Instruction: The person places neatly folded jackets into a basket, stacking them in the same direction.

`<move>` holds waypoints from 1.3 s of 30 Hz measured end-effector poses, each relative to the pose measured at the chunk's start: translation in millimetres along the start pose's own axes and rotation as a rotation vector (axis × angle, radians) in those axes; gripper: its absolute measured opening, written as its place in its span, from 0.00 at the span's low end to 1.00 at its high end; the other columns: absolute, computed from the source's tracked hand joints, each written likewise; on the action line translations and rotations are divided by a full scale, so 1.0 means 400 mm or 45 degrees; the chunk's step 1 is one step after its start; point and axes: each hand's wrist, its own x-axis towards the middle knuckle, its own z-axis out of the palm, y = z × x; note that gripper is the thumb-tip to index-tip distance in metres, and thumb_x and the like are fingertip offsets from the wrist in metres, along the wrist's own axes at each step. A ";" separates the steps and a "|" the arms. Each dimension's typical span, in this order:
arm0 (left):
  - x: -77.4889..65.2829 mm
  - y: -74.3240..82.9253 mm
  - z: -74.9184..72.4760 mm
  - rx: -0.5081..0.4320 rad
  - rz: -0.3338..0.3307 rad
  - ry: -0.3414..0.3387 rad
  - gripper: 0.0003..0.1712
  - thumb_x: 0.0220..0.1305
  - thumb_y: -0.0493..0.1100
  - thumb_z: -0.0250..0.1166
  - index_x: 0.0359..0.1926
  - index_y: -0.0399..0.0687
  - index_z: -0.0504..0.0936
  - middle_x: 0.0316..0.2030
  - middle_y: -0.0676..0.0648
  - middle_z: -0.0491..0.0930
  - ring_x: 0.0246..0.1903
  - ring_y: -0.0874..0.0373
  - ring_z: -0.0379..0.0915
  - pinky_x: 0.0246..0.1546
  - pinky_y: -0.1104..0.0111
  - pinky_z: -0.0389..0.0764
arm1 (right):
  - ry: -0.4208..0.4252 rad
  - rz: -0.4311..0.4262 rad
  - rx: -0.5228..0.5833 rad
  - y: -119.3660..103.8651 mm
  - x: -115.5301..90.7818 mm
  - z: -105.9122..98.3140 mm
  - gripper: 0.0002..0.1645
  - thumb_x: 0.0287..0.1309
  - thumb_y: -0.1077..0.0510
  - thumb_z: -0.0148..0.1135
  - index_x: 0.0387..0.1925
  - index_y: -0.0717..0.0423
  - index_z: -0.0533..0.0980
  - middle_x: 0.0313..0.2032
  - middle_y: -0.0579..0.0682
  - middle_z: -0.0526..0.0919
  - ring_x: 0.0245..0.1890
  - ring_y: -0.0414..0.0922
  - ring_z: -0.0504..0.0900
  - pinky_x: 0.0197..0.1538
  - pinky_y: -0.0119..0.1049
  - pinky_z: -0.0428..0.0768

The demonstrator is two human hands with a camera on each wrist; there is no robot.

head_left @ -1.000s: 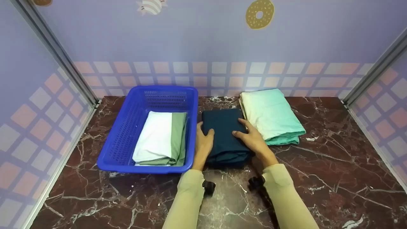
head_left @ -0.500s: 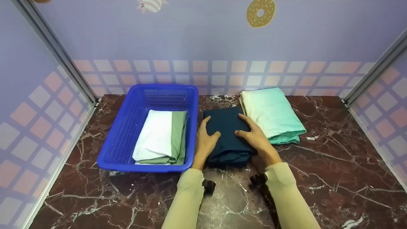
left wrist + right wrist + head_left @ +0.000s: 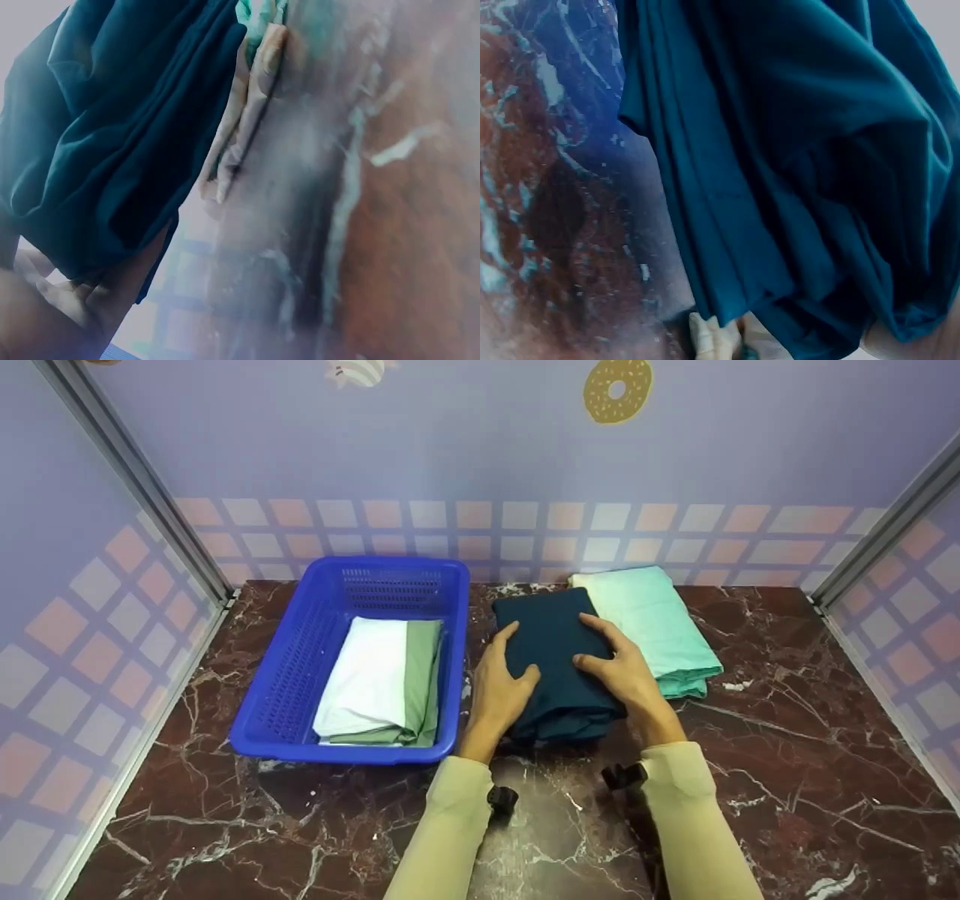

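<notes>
Head view alone shows us white-green cloth (image 3: 377,679) in the basket (image 3: 349,753), & L hand (image 3: 499,686) + R hand (image 3: 624,671), fingers part-spread, gripping opp. sides of navy cloth (image 3: 553,634).

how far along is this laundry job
Looks done: the white-and-green cloth lies folded in the blue basket. In hand: the navy cloth, folded, held between the left grip and right grip, outside the basket. Probably left: basketing that and the folded mint cloth, which lies on the table.
</notes>
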 end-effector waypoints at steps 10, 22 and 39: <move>-0.009 0.038 -0.005 0.046 0.045 -0.006 0.40 0.68 0.40 0.68 0.80 0.50 0.67 0.73 0.42 0.70 0.72 0.44 0.68 0.70 0.49 0.70 | 0.021 -0.006 0.034 -0.039 -0.023 -0.018 0.44 0.66 0.60 0.69 0.80 0.44 0.67 0.80 0.56 0.61 0.75 0.58 0.64 0.72 0.55 0.68; -0.017 0.090 -0.031 0.020 0.102 -0.016 0.40 0.69 0.39 0.67 0.80 0.48 0.66 0.75 0.42 0.68 0.73 0.45 0.65 0.71 0.49 0.69 | 0.010 -0.070 0.046 -0.076 -0.040 -0.032 0.43 0.68 0.59 0.68 0.81 0.44 0.66 0.78 0.57 0.62 0.72 0.56 0.68 0.66 0.53 0.74; -0.022 0.131 -0.097 -0.125 0.066 -0.082 0.41 0.70 0.40 0.68 0.81 0.52 0.65 0.79 0.46 0.63 0.78 0.49 0.57 0.74 0.49 0.64 | -0.014 -0.150 0.201 -0.117 -0.062 -0.025 0.43 0.68 0.60 0.70 0.80 0.45 0.66 0.76 0.56 0.64 0.67 0.57 0.75 0.51 0.40 0.87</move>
